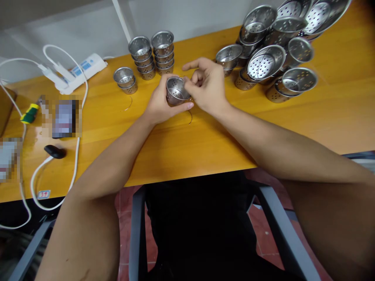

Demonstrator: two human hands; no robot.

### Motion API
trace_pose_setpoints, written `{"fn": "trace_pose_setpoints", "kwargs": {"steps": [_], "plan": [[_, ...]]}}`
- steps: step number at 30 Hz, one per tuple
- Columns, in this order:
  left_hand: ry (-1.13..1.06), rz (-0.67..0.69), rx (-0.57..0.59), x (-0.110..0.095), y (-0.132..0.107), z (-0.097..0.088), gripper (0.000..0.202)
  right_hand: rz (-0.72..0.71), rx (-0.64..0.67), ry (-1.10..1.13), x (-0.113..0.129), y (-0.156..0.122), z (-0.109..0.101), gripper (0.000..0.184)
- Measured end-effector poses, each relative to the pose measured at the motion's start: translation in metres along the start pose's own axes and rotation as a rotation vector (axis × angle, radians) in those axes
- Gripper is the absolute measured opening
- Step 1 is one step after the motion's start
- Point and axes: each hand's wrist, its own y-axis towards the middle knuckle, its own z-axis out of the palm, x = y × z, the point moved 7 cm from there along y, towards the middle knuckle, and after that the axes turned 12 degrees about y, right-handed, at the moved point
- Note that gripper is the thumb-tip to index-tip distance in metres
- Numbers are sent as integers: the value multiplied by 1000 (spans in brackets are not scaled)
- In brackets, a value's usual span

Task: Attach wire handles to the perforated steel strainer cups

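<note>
My left hand (159, 103) is wrapped round a small perforated steel cup (176, 90), held just above the orange table (205, 148) with its mouth tilted toward me. My right hand (208, 84) pinches at the cup's right rim with thumb and fingers, index finger stretched out to the left. What the pinch holds is too small to make out. A thin wire piece (190, 117) lies on the table just below the hands.
Neat stacks of the same cups (152, 52) stand behind the hands, and a short stack (126, 79) stands to their left. A loose heap of cups (272, 50) fills the back right. At left lie a power strip (79, 72), white cables, a screwdriver (29, 114) and a black mouse (54, 151).
</note>
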Motion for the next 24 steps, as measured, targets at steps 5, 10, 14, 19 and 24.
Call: {"fn": "trace_pose_setpoints", "kwargs": {"steps": [5,10,14,19,24], "plan": [[-13,-34,-64,1,1,1,114,13,74,103,8,2,7,29],[-195,-98,-28,4,3,0,91,172,393,409,20,3,6,52],[-258,-120,11,8,3,1,93,190,491,461,30,2,1,56],[-228,-41,-1,5,2,1,100,231,436,482,30,1,4,57],[-203,26,-24,0,2,-2,92,286,411,464,34,0,5,60]]}}
